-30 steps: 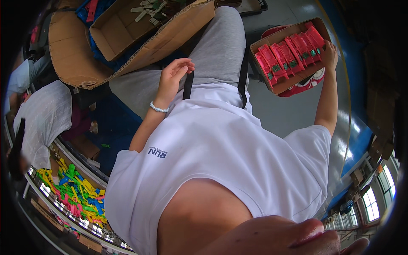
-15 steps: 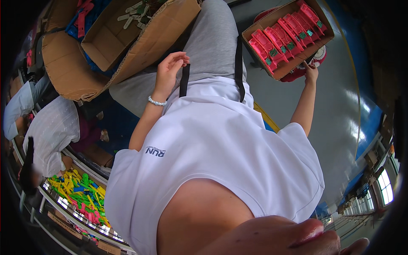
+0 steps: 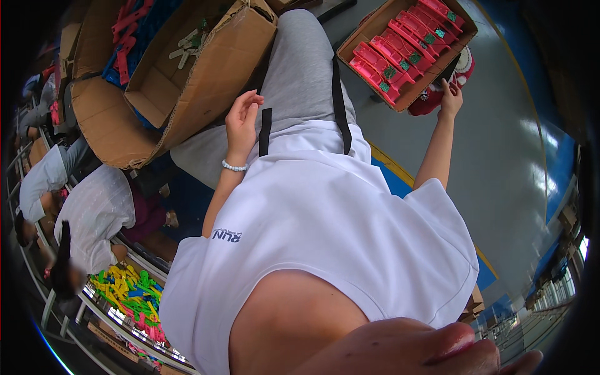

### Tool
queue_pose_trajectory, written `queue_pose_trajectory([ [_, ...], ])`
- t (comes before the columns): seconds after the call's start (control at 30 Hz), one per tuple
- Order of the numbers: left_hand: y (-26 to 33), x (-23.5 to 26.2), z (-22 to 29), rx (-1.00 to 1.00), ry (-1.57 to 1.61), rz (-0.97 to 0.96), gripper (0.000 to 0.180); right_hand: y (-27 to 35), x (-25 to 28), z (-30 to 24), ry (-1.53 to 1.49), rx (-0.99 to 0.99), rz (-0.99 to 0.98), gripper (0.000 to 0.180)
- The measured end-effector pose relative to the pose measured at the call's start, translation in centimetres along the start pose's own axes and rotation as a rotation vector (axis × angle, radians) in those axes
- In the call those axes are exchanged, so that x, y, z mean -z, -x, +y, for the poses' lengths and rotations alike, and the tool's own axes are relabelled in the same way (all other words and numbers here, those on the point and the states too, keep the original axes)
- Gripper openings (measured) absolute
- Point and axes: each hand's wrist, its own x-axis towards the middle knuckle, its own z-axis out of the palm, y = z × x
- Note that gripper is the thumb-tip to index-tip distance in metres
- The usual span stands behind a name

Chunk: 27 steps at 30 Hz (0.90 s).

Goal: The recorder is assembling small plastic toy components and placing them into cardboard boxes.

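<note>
Two hands are in view. Right hand [image 3: 450,97] reaches out and grips the near edge of a shallow cardboard tray [image 3: 375,25], fingers curled under it, apparently to steady it. Pink plastic pieces [image 3: 406,47] lie in rows inside the tray. Left hand [image 3: 242,122] hangs loosely open, empty, just beside a large cardboard box [image 3: 212,81].

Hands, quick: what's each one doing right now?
Left hand: open, holding nothing, fingers loosely curled beside the cardboard box.
Right hand: at the underside of the tray of pink parts; grip cannot be told.
</note>
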Motion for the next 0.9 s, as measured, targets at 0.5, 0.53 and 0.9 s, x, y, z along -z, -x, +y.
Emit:
queue_pose_trajectory([
  [0.5,-10.5,-21.9,-0.8,-1.251,-1.147,-0.888,0.019,-1.5,-1.2,-2.0,0.460,-0.058,0.016,0.076],
  [0.53,-10.9,-22.1,-1.8,-1.265,-1.189,-1.008,0.018,-1.3,-1.7,-2.6,0.443,-0.066,0.007,0.075],
  [0.9,-10.9,-23.8,-2.5,-1.275,-1.049,-0.962,0.019,-0.3,-0.5,-1.4,0.402,-0.045,0.076,0.070],
])
